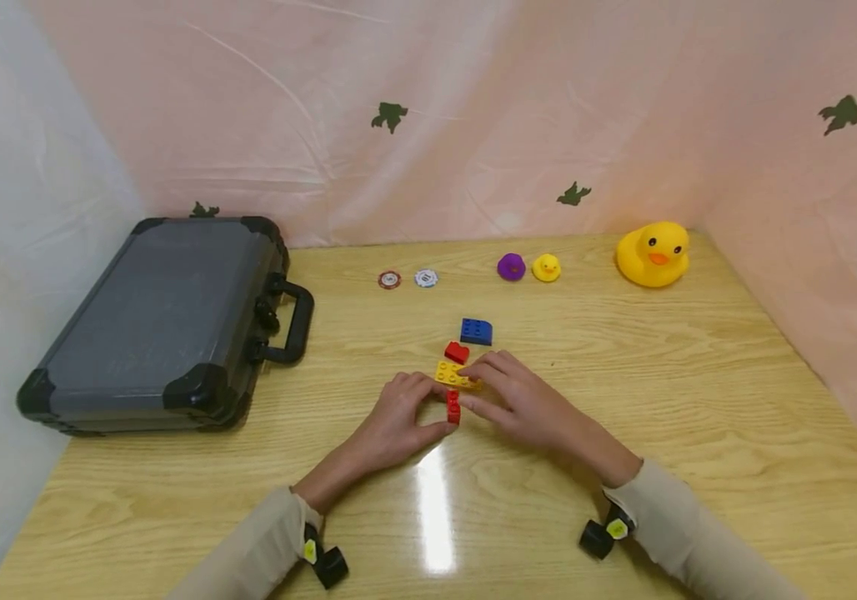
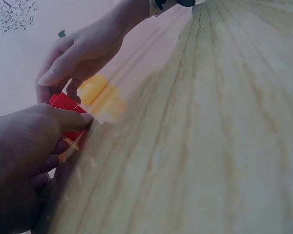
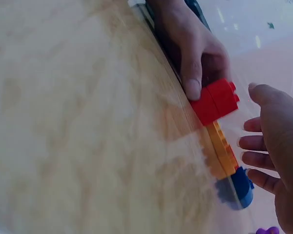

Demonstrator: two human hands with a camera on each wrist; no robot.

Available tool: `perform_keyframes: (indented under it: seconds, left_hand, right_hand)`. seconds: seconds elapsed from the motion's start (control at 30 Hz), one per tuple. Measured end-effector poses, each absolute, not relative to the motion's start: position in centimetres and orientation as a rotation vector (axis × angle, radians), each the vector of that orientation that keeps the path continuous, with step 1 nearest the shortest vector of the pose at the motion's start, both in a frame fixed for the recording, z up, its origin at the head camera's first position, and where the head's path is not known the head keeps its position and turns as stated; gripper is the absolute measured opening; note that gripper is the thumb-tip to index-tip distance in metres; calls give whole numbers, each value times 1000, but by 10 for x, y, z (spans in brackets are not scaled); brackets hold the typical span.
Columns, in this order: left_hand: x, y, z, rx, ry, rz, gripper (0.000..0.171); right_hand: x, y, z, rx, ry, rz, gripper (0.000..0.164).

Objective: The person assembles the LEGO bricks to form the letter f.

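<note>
My left hand (image 1: 402, 421) pinches a pair of stacked red toy bricks (image 1: 453, 408) at the table surface, thumb on the near end. The right wrist view shows a seam across these red bricks (image 3: 216, 101) and studs facing up. Close on the other side hovers my right hand (image 1: 529, 404), its fingers loosely spread and nothing between them. Its index finger overlaps a yellow studded brick (image 1: 448, 374) in the head view. Just behind the yellow one lie a small red brick (image 1: 457, 352) with a notched outline and a blue brick (image 1: 477, 332) with one rounded corner.
A grey hard case (image 1: 151, 325) with a black handle (image 1: 299, 323) lies at left. Along the back are a red-edged chip (image 1: 389, 280), a white chip (image 1: 426, 278), a purple duck (image 1: 511, 267), a small yellow duck (image 1: 546, 267) and a large yellow duck (image 1: 654, 255). Pink cloth (image 1: 473, 125) hangs behind.
</note>
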State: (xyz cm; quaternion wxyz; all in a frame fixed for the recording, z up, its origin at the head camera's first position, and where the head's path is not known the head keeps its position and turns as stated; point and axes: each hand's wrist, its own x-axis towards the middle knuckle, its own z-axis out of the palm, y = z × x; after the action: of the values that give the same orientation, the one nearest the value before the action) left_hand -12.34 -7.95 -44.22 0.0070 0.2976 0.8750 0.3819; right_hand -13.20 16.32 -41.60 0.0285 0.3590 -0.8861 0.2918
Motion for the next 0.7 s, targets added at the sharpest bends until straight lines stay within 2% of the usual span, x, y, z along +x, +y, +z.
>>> perform_keyframes:
  seconds: [0.3, 0.7]
  left_hand:
    - [-123, -79, -441, 895, 2720, 1183, 38]
    - [-122, -80, -440, 911, 2725, 1190, 36]
  right_hand:
    - [-149, 174, -430, 1036, -2644, 883, 36]
    - [-155, 172, -436, 1051, -2663, 854, 38]
